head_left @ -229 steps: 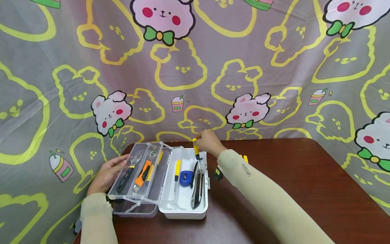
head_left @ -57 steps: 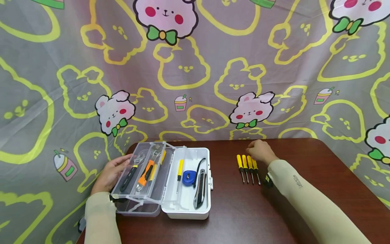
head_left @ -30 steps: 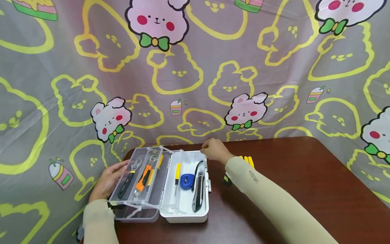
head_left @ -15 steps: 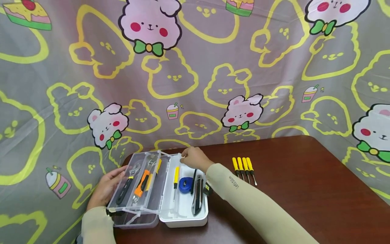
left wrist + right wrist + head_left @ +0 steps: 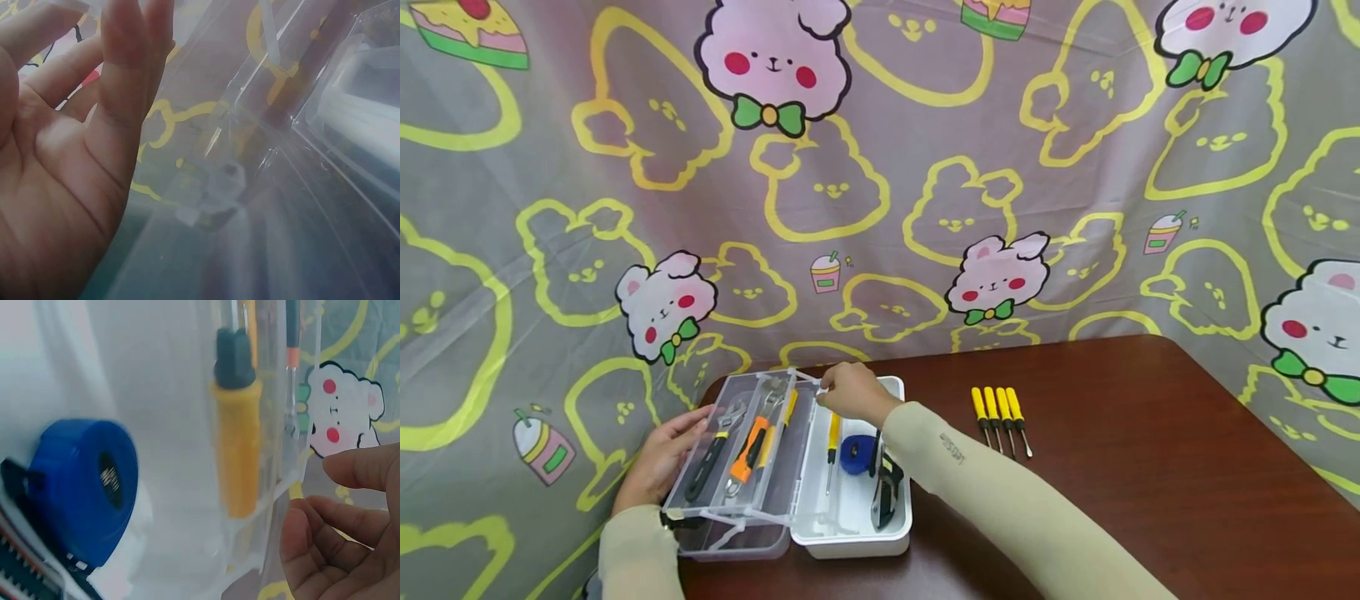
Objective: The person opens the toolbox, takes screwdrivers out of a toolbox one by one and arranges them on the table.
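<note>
Currently poised with the right hand over the far end of the white box, at twelve o'clock, with fingers bent but parted from the thumb, gripping nothing visible. Placed near, yet seemingly short of, the screwdriver, lying inside the box at ten o'clock from the blue tape. Resting with the left hand at the clear tray, on its nine-o'clock edge, with fingers relaxed and unclenched. Could fumble the screwdriver by pinching too near its end, or by snagging on the clear strut at eleven o'clock. Could also nudge the cutter, at five o'clock in the box, by dropping the right sleeve. Might tip the tray, laden with a wrench and an orange knife, by pressing unevenly. Set out on a dark red-brown desk, shared with four yellow screwdrivers side by side at two o'clock. Screened behind and at both sides by a grey sheet printed with cartoon animals.
</note>
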A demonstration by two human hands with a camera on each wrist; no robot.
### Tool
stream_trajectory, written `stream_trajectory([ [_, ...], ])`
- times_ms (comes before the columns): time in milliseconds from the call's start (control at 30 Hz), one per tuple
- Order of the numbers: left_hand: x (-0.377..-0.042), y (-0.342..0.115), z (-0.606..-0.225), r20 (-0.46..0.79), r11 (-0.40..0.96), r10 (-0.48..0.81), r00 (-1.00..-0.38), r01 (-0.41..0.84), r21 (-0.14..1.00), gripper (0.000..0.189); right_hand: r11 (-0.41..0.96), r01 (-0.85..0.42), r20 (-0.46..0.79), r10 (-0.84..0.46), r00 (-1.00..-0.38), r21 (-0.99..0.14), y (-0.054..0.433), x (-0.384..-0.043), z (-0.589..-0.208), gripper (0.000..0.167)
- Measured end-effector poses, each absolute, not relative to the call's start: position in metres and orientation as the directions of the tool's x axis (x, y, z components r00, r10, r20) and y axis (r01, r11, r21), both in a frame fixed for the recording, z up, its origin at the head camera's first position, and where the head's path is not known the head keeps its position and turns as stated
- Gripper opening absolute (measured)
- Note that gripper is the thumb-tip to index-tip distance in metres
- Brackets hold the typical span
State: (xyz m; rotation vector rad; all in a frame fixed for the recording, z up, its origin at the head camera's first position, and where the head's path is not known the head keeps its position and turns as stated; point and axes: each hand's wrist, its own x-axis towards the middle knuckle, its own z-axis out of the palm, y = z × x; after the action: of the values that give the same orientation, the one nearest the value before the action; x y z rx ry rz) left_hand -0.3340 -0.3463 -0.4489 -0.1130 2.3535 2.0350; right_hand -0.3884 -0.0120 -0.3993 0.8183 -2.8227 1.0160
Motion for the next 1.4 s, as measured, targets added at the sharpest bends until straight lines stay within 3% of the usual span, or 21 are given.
stream_trajectory([
  [233, -0.335, -0.345, -0.45, -0.066, 0.136, -0.043, -0.997, -0.072, 0.988, 0.068, 0.621, -0.528, 0.205, -0.515, -0.832, -0.58, -0.029, -0.383, -0.394, 0.01],
  [433, -0.336, -0.346, -0.452, -0.071, 0.131, -0.046, -0.996, -0.077, 0.988, 0.069, 0.615, -0.536, 0.197, -0.532, -0.823, -0.579, -0.043, -0.381, -0.401, 0.015],
  [700, -0.339, -0.343, -0.454, -0.054, 0.135, -0.033, -0.998, -0.058, 0.989, 0.068, 0.642, -0.547, 0.145, -0.568, -0.81, -0.537, -0.054, -0.382, -0.409, 0.043],
  [1100, -0.341, -0.344, -0.451, -0.066, 0.13, -0.033, -0.997, -0.07, 0.989, 0.069, 0.704, -0.521, 0.068, -0.563, -0.824, -0.483, -0.065, -0.395, -0.412, 0.041],
  [1400, -0.338, -0.347, -0.45, -0.068, 0.128, -0.046, -0.997, -0.074, 0.989, 0.068, 0.773, -0.577, 0.04, -0.589, -0.807, -0.262, -0.075, -0.39, -0.416, 0.03],
])
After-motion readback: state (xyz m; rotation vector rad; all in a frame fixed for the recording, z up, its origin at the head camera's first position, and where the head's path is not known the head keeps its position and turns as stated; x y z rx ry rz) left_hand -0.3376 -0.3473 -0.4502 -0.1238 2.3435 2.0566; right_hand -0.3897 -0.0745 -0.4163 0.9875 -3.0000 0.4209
